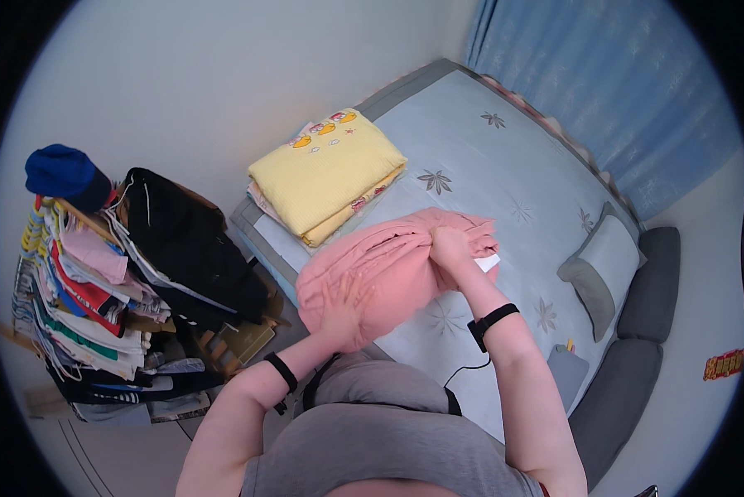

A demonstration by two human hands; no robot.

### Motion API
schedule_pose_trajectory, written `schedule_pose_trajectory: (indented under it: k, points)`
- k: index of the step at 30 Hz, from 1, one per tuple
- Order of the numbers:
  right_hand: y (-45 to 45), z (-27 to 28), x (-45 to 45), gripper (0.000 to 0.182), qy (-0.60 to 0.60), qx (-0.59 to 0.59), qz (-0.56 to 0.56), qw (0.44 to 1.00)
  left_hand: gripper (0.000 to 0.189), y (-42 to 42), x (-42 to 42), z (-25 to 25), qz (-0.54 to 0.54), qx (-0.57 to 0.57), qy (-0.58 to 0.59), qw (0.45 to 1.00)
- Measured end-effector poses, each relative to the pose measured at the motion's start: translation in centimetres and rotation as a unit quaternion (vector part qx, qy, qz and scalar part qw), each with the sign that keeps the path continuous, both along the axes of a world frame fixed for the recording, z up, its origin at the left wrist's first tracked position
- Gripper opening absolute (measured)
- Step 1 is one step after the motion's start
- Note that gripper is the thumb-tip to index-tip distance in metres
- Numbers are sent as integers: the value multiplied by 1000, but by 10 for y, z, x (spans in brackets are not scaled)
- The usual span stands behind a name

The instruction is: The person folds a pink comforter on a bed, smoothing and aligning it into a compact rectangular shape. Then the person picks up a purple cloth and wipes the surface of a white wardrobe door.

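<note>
A pink quilt, bunched and partly gathered into folds, lies at the near edge of the bed in front of me. My right hand is closed in a fist around a gathered part of it, near its right end. My left hand presses flat on its lower left part with the fingers spread. A small white piece, perhaps a label, shows beside the quilt's right end. Just beyond the quilt, a folded yellow quilt with cartoon prints rests on the bed.
The bed's light blue mat has leaf prints. A grey pillow and dark grey cushions are at the right, with a grey flat item nearby. Clothes racks with hanging garments stand left; a blue curtain hangs behind.
</note>
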State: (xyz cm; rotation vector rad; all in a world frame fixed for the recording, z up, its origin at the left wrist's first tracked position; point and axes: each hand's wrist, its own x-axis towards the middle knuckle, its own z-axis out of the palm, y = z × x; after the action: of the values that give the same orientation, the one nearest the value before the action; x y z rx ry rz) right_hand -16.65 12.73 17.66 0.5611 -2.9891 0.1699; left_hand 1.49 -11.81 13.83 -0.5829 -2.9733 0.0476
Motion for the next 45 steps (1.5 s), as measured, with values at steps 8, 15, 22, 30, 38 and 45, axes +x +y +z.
schedule_pose_trajectory:
  k: [8, 15, 22, 30, 38, 45]
  points:
    - [-4, 6, 22, 12, -52, 22, 36, 998, 80, -54, -57, 0, 122, 15, 15, 992]
    - [10, 17, 42, 16, -94, 49, 26, 994, 30, -52, -45, -11, 56, 68, -98, 991]
    - [18, 68, -8, 11, 32, 79, 91, 992, 20, -56, -95, 58, 38, 173, -68, 982]
    - [-38, 185, -111, 11, 320, 7, 75, 944, 16, -101, -205, 210, 101, 143, 183, 967]
    - [-79, 256, -150, 22, 413, -121, 40, 902, 30, -132, -204, 302, 56, 109, 419, 899]
    - [-82, 121, -136, 47, 110, 42, -58, 991, 57, -115, -179, 128, 152, -3, -83, 985]
